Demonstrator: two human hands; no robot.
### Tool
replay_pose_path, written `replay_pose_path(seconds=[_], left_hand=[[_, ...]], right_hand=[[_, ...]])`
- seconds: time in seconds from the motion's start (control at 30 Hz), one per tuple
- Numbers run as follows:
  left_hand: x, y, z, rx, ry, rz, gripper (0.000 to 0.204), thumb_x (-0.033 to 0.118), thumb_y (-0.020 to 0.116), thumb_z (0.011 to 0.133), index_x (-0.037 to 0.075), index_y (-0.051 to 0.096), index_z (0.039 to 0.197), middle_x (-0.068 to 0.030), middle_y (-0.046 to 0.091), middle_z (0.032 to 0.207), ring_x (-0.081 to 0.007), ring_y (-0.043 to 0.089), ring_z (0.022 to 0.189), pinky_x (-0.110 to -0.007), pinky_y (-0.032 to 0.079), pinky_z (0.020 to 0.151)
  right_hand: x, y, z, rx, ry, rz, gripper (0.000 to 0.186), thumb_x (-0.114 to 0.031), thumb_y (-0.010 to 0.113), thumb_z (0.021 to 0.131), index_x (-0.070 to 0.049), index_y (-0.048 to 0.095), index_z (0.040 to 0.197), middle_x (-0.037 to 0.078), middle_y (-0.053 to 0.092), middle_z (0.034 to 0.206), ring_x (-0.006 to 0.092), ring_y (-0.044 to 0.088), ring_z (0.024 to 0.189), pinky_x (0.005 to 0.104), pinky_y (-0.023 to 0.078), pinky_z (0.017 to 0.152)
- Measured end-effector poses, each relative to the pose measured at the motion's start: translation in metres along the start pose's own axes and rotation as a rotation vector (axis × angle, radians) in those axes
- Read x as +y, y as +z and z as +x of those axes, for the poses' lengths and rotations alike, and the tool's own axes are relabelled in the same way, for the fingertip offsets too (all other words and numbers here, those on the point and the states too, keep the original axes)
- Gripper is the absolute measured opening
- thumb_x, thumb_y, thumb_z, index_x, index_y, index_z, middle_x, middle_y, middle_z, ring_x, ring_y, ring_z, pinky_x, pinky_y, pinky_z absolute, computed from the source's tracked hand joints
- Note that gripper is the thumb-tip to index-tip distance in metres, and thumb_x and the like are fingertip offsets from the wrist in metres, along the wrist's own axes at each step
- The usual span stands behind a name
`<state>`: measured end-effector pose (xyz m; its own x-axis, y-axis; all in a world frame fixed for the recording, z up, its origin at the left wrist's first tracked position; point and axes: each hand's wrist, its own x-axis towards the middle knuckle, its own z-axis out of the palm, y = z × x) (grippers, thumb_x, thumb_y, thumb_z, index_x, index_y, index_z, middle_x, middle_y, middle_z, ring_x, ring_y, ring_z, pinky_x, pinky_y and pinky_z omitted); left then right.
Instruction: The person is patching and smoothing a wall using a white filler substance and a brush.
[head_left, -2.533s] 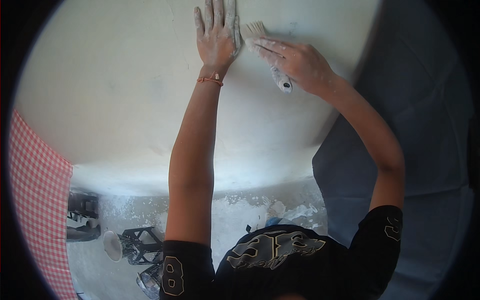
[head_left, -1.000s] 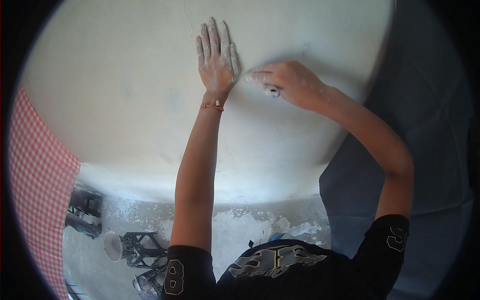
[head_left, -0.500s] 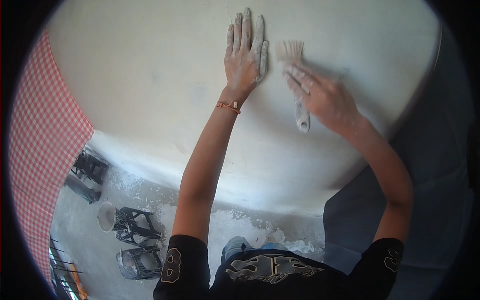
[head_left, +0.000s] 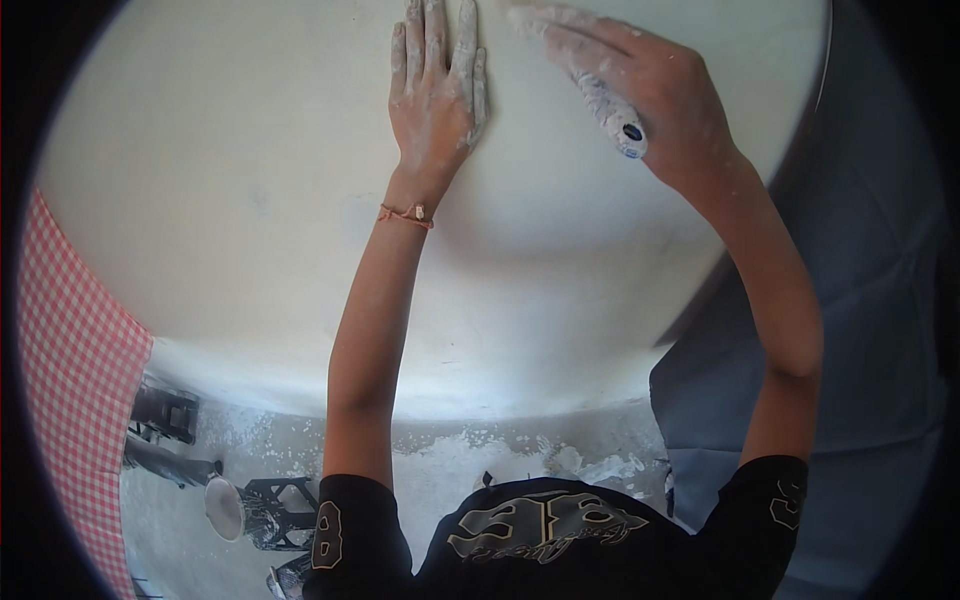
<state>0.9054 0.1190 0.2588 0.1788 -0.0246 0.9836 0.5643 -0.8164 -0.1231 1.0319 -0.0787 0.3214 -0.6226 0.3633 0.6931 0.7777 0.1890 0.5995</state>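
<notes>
My left hand (head_left: 433,95) lies flat against a pale, smooth wall (head_left: 280,230), fingers stretched upward and smeared with white. A thin cord bracelet (head_left: 406,216) circles that wrist. To its right, my right hand (head_left: 665,100) is closed round the paint-caked handle of a brush (head_left: 612,115). The handle's end, with a dark hole in it, points down and to the right. At the top edge the brush's bristle end is blurred and mostly hidden by the fingers, so I cannot tell whether it touches the wall.
Red-and-white checked cloth (head_left: 85,370) hangs at the left, and dark grey cloth (head_left: 860,330) at the right. Below, on the white-spattered floor (head_left: 450,460), stand a pale round container (head_left: 224,507) and black stools (head_left: 280,510).
My right hand has moved up with the brush, and its handle has tilted. The view has shifted, and my left hand, still flat on the wall, appears higher and further left.
</notes>
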Motion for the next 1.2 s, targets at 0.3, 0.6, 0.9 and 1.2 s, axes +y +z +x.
replay_pose_path(seconds=[0.3, 0.6, 0.9, 1.2], left_hand=[[-0.01, 0.002, -0.023, 0.081, 0.015, 0.042, 0.055, 0.021, 0.043, 0.111, 0.007, 0.04, 0.165, -0.0222, 0.03, 0.173, -0.0401, 0.029, 0.16, -0.053, 0.026, 0.13], [-0.026, -0.004, -0.028, 0.113, 0.012, 0.007, 0.056, 0.025, 0.049, 0.109, 0.016, 0.046, 0.164, -0.0196, 0.037, 0.171, -0.04, 0.038, 0.155, -0.052, 0.029, 0.128], [-0.035, -0.009, 0.023, 0.036, 0.003, 0.082, 0.057, 0.021, 0.038, 0.113, 0.011, 0.032, 0.169, -0.0216, 0.022, 0.176, -0.0381, 0.022, 0.163, -0.051, 0.02, 0.135], [-0.038, -0.01, -0.035, 0.152, 0.031, -0.006, 0.053, 0.021, 0.047, 0.11, 0.014, 0.048, 0.162, -0.0223, 0.037, 0.169, -0.0454, 0.038, 0.154, -0.056, 0.03, 0.126]], right_hand=[[-0.042, 0.03, -0.034, -0.131, -0.089, -0.089, 0.037, -0.006, 0.068, 0.089, -0.007, 0.074, 0.126, 0.009, 0.073, 0.134, 0.0247, 0.075, 0.112, 0.0344, 0.064, 0.089], [-0.012, 0.027, -0.006, -0.191, 0.064, 0.411, 0.033, -0.003, 0.066, 0.091, -0.006, 0.076, 0.123, 0.011, 0.078, 0.119, 0.0295, 0.075, 0.105, 0.0406, 0.062, 0.088], [-0.011, 0.013, 0.011, -0.001, 0.027, -0.151, 0.035, -0.003, 0.067, 0.092, -0.007, 0.075, 0.125, 0.011, 0.075, 0.128, 0.0272, 0.074, 0.113, 0.0348, 0.063, 0.089], [-0.073, 0.05, -0.035, -0.26, -0.082, 0.146, 0.031, -0.006, 0.071, 0.088, -0.005, 0.076, 0.118, 0.01, 0.077, 0.122, 0.0274, 0.076, 0.107, 0.0351, 0.063, 0.088]])
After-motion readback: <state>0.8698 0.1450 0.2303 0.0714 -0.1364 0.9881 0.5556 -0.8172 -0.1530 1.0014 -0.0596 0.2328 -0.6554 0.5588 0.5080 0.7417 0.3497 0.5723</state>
